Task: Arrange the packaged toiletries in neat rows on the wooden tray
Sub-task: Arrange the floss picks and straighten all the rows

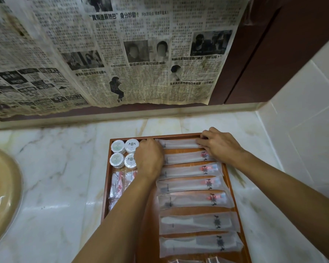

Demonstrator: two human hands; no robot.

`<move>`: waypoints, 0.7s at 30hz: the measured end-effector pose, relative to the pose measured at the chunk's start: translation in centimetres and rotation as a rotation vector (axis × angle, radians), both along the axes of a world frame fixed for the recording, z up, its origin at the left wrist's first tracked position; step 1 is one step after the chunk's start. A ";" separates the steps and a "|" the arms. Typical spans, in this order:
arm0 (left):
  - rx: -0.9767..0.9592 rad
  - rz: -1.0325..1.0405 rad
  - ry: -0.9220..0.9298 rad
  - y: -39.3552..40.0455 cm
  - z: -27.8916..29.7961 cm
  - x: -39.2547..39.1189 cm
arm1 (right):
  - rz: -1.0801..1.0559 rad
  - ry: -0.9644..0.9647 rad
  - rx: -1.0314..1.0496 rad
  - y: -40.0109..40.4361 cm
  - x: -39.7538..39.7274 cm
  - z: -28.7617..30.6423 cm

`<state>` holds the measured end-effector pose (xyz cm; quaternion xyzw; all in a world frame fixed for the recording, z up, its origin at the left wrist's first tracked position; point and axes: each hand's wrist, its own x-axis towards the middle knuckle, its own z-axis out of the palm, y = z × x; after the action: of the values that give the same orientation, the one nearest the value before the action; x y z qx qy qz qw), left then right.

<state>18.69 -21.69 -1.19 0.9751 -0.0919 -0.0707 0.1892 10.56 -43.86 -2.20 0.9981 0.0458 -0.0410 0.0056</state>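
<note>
A wooden tray (106,186) lies on the marble counter. Several long translucent packets lie in a column down its right side. Both hands are on the top packet (179,143) at the tray's far edge: my left hand (149,158) holds its left end, my right hand (219,144) pinches its right end. The packet below (184,158) shows a red and blue item inside. Round white tins (118,147) stand in two rows at the tray's far left corner. Small sachets (116,185) lie below them, partly hidden by my left forearm.
A beige basin (2,194) sits at the left edge of the counter. Newspaper sheets (112,54) hang on the wall behind the tray. A white tiled wall (308,130) closes the right side, close to the tray.
</note>
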 end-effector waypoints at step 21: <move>0.064 0.072 -0.091 -0.1 2.5 -1.9 | -0.076 -0.247 0.004 1.2 -1.8 1.0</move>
<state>16.78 -21.78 1.29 0.9855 -0.0630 -0.0223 0.1560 8.78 -42.69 -1.23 0.9966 0.0069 0.0823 0.0077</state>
